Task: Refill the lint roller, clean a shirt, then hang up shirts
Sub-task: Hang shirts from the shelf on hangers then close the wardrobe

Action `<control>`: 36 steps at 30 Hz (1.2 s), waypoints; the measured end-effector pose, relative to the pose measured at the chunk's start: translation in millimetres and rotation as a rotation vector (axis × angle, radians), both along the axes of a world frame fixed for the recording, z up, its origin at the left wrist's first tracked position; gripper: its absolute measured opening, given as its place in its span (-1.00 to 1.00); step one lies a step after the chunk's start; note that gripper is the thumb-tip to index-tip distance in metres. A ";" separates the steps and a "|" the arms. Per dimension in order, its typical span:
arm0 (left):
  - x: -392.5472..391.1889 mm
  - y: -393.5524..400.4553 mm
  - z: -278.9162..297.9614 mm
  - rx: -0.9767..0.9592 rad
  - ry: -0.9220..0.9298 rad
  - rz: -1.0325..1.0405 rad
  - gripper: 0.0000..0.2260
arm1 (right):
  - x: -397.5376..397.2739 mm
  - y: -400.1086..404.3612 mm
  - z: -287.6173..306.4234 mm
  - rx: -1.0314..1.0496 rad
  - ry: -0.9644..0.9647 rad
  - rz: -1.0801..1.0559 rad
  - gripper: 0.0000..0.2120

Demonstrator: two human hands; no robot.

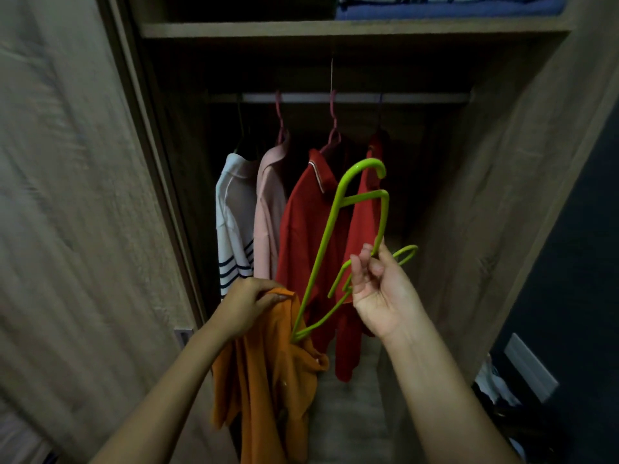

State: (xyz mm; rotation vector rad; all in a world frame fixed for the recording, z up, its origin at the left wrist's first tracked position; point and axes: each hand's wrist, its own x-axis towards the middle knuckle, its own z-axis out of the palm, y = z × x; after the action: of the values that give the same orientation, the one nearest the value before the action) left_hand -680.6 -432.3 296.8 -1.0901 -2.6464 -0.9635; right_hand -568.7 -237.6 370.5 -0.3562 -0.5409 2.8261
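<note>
The right hand (382,289), a little right of the middle of the frame, has its grip closed around a green hanger (321,249): the fingers pinch the thin plastic near one end of it, with the palm turned toward the camera. A second green hook shape shows just right of this hand, so it may hold more than one hanger, but I cannot tell for sure. The hook of the green hanger points up, and its lower end goes down into the collar area of an orange shirt (268,380) in the lower middle of the frame. The left hand (248,306) grips this orange shirt at its top edge, the fingers pressed together on the cloth, and the rest of the shirt hangs down loose below the hand. Behind the hands, in the middle of the frame, an open wooden wardrobe (522,182) has a rail (355,97) with clothes on hangers: a white shirt with dark stripes (234,222), a pink shirt (268,209) and two red shirts (311,236) beside each other. On the shelf (335,28) at the top of the frame lies folded blue cloth (449,10).
</note>
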 end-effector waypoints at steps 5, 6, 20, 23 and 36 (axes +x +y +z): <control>5.9 2.2 1.7 0.032 -0.041 -0.039 -0.84 | -10.5 -4.4 -11.6 -0.001 0.004 -0.050 -0.72; 7.6 3.6 2.6 0.049 -0.049 -0.050 -0.84 | -14.4 -7.3 -18.3 -0.001 -0.010 -0.063 -0.71; 20.0 -2.7 27.3 0.238 -0.051 0.027 -0.81 | -46.4 -8.9 -119.9 0.163 -0.297 -0.106 -0.74; 15.9 -10.5 30.5 0.208 0.018 0.067 -0.80 | -42.1 -1.2 -123.3 0.283 -0.318 -0.126 -0.75; 33.9 -1.1 21.0 0.177 0.127 0.074 -0.85 | -40.4 5.8 -124.4 0.921 -0.491 -0.280 -0.62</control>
State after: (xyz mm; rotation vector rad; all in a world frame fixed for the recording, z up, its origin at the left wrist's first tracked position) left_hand -646.7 -433.4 317.8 -0.9726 -2.4299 -1.0530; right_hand -609.1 -231.8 246.1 -0.8269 -1.6259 1.9235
